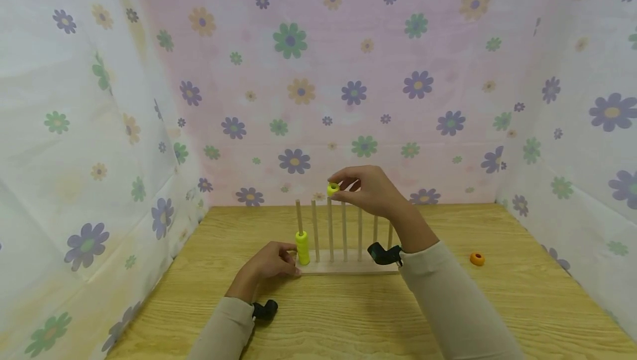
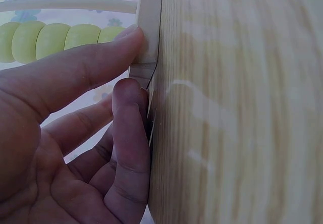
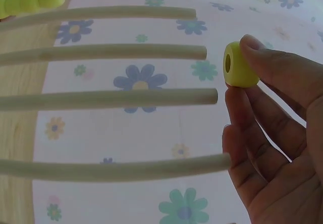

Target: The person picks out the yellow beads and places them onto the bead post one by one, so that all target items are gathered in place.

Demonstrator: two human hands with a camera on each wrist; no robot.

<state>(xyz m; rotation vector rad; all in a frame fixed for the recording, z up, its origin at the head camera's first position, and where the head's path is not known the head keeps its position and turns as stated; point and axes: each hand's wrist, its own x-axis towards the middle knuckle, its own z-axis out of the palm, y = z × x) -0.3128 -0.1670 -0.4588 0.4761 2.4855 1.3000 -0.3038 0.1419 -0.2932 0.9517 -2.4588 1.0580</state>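
My right hand (image 1: 370,188) pinches a yellow bead (image 3: 245,73) between thumb and fingers. Just off the tip of the third peg (image 3: 151,51) from the left, the bead hangs with its hole facing that tip, a small gap between them. The wooden peg rack (image 1: 343,267) stands upright on the table. Several yellow beads (image 1: 303,252) are stacked on its leftmost peg. Low at the rack's left end, my left hand (image 1: 271,261) grips the base, the thumb (image 2: 113,50) against the wood and other fingers curled beside the end.
An orange bead (image 1: 477,259) lies on the wooden table (image 1: 348,316) to the right of the rack. Flower-printed cloth (image 1: 318,128) encloses the back and both sides. A dark camera mount (image 1: 383,254) on my right wrist sits in front of the rack's right pegs.
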